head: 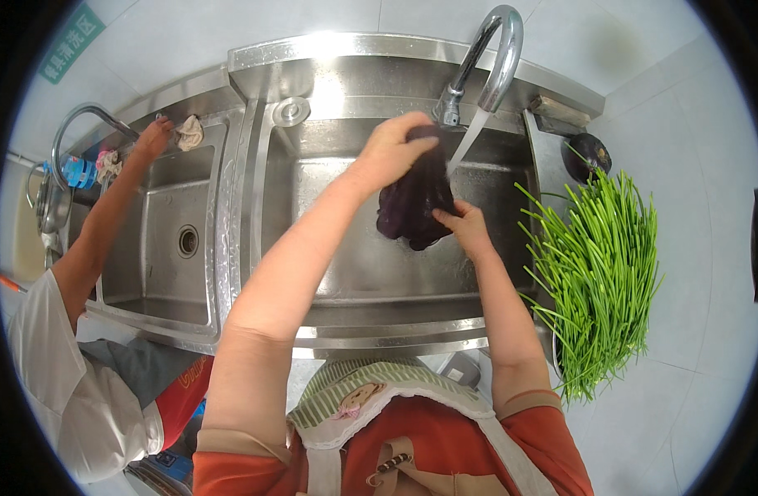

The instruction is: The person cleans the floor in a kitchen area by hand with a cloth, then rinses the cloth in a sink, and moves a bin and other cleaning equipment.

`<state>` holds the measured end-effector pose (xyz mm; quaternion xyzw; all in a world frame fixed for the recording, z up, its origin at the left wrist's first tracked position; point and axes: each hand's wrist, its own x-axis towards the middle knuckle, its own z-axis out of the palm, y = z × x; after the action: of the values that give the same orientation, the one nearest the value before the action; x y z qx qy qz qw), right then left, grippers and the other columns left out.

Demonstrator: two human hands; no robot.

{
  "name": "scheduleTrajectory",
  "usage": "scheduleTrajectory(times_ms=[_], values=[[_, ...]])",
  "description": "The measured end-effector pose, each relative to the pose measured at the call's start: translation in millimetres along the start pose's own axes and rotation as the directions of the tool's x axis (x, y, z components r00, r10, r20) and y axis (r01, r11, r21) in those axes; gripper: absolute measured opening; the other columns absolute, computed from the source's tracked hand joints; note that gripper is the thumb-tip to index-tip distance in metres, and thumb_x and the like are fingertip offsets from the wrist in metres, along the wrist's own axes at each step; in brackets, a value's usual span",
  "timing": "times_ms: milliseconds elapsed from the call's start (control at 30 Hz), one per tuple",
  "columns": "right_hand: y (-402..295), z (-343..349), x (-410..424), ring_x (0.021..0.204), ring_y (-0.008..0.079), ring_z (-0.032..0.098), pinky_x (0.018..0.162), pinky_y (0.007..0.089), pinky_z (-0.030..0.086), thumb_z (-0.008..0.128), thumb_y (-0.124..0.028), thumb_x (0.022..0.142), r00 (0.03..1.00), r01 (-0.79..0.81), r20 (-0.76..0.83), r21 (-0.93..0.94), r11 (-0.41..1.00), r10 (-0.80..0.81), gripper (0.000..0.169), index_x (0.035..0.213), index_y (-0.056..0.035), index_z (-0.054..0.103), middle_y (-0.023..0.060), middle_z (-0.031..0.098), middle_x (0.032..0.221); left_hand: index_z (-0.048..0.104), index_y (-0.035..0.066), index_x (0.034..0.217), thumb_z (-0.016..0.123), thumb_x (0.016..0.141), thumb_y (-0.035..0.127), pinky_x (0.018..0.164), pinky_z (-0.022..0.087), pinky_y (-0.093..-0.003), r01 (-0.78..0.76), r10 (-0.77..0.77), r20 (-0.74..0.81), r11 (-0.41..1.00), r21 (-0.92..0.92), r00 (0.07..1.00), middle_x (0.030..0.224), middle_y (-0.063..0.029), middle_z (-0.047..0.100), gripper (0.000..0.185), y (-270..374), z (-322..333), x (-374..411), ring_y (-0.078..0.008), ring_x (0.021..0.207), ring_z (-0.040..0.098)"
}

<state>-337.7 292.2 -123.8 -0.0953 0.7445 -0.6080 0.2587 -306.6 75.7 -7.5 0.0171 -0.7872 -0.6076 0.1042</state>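
My left hand [398,150] grips the top of a dark purple wet cloth [419,198], which hangs in folds above the stainless steel sink basin [348,273]. Lower down, my right hand [467,228] pinches the cloth's right edge between thumb and fingers. From the curved chrome faucet [506,59], a stream of running water [469,139] falls close to the cloth's right side. The folds hide most of my right fingertips.
At the left sink [177,186], a co-worker's hand [153,137] reaches toward the back ledge near a beige rag [189,132]. A drain strainer [291,111] lies behind my basin. To the right are long green stalks [602,279] and a round dark vegetable [585,158].
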Motion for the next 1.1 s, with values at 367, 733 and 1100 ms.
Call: scheduleTrajectory(times_ms=[367, 733, 1100], values=[[-63.5, 29.6, 4.0, 0.075, 0.0056, 0.056, 0.069, 0.0205, 0.045, 0.063, -0.013, 0.087, 0.975, 0.200, -0.159, 0.337, 0.920, -0.154, 0.015, 0.092, 0.0006, 0.067, 0.0009, 0.065, 0.084, 0.055, 0.005, 0.101, 0.054, 0.086, 0.016, 0.079, 0.045, -0.0444, 0.183, 0.083, -0.490, 0.863, 0.470, 0.868, 0.099, -0.0212, 0.057, 0.019, -92.3, -3.1, -23.1, -0.0418, 0.091, 0.054], [2.3, 28.9, -29.4, 0.095, 0.0189, 0.060, 0.084, 0.0290, 0.047, 0.053, -0.001, 0.084, 0.964, -0.195, -0.146, 0.188, 0.963, 0.224, 0.028, 0.112, -0.0008, 0.055, 0.0091, 0.059, 0.111, 0.045, 0.013, 0.127, 0.045, 0.094, 0.036, 0.086, 0.050, -0.0374, 0.272, -0.335, 0.203, 0.172, -0.947, 0.920, 0.118, -0.0137, 0.056, 0.040, -80.1, 59.4, -36.6, -0.0256, 0.102, 0.057], [18.7, -8.8, 26.9, 0.082, 0.0143, 0.058, 0.078, 0.0283, 0.045, 0.065, -0.003, 0.075, 0.984, -0.050, 0.136, -0.410, 0.911, 0.115, 0.025, 0.100, 0.0007, 0.061, 0.0055, 0.064, 0.088, 0.047, 0.010, 0.126, 0.040, 0.096, 0.040, 0.077, 0.052, -0.0309, 0.419, -0.303, 0.289, 0.640, -0.644, 0.908, 0.097, -0.0112, 0.061, 0.044, -70.5, 12.2, -36.0, -0.0189, 0.088, 0.061]])
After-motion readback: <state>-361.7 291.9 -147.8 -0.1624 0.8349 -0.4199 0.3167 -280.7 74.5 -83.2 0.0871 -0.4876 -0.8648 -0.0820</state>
